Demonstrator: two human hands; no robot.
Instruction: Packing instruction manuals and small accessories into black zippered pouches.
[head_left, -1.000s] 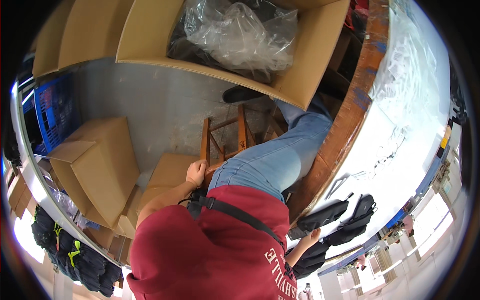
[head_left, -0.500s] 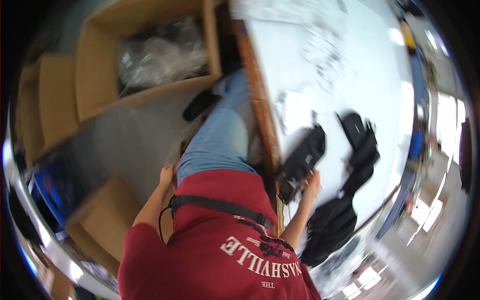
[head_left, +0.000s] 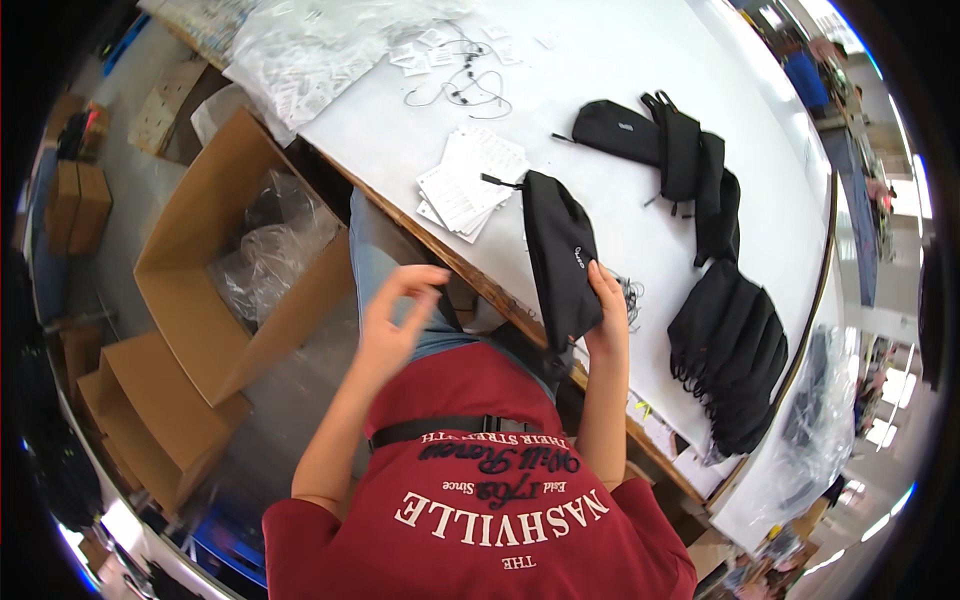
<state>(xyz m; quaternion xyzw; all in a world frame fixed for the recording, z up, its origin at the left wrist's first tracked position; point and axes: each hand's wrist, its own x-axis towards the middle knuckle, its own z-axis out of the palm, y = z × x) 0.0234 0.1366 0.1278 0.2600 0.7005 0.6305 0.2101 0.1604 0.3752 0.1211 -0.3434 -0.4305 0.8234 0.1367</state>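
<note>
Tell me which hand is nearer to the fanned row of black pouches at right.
Right. The right hand holds a single black pouch to the left of the fanned row; the left hand is farther left, beyond that pouch and apart from it.

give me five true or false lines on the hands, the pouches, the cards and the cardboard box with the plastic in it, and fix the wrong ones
1. The right hand holds a black pouch. True.
2. The left hand grips that pouch too. False: it is apart from it, fingers parted, with nothing seen in it.
3. White cards lie in a loose pile on the table, left of the held pouch. True.
4. The open cardboard box stands on the table. False: it is off the table, to its left, with clear plastic inside.
5. Other black pouches lie on the right part of the table. True.
</note>
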